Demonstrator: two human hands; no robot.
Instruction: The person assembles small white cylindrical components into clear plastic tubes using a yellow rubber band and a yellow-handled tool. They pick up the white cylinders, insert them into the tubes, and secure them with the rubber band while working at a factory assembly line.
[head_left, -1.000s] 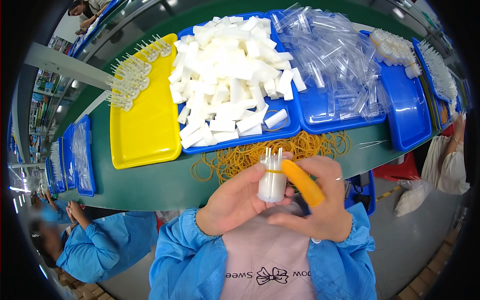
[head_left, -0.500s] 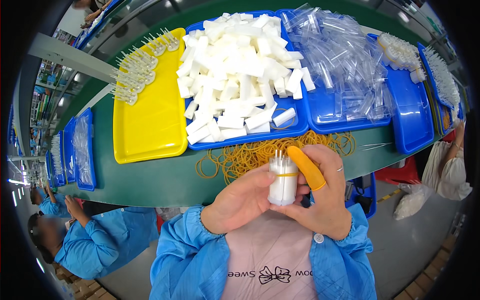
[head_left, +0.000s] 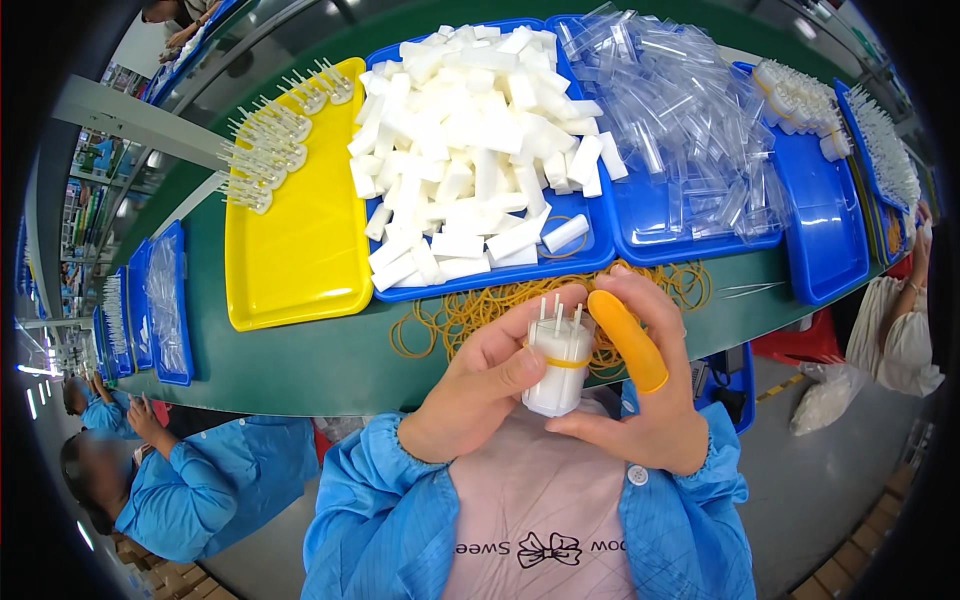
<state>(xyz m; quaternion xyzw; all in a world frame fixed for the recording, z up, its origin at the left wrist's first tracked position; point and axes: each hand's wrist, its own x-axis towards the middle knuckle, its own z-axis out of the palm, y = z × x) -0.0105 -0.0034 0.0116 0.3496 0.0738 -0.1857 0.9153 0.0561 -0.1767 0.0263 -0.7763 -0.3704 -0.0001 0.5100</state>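
My left hand point(head_left: 478, 372) grips a white cylindrical foam bundle point(head_left: 556, 383) between its thumb and fingers, in front of my chest. A yellow rubber band point(head_left: 560, 362) circles the bundle, and several thin white pins rise from its top. The bundle leans a little to the right. Around its right side my right hand point(head_left: 655, 400) is spread, thumb below and fingers above, an orange finger cot point(head_left: 628, 340) on one finger. Whether the right thumb touches the bundle's base is hard to tell. Loose yellow rubber bands point(head_left: 440, 325) lie on the green table just beyond.
A blue tray point(head_left: 400, 293) heaped with white foam blocks stands ahead, beside another blue tray point(head_left: 655, 255) of clear plastic sleeves. At left a yellow tray point(head_left: 300, 290) holds pinned white pieces. Tweezers point(head_left: 755, 291) lie at right. A co-worker point(head_left: 200, 480) sits at left.
My right hand has loosened from the bundle and its fingers have spread away. The bundle has shifted slightly left and tilted, staying in my left hand.
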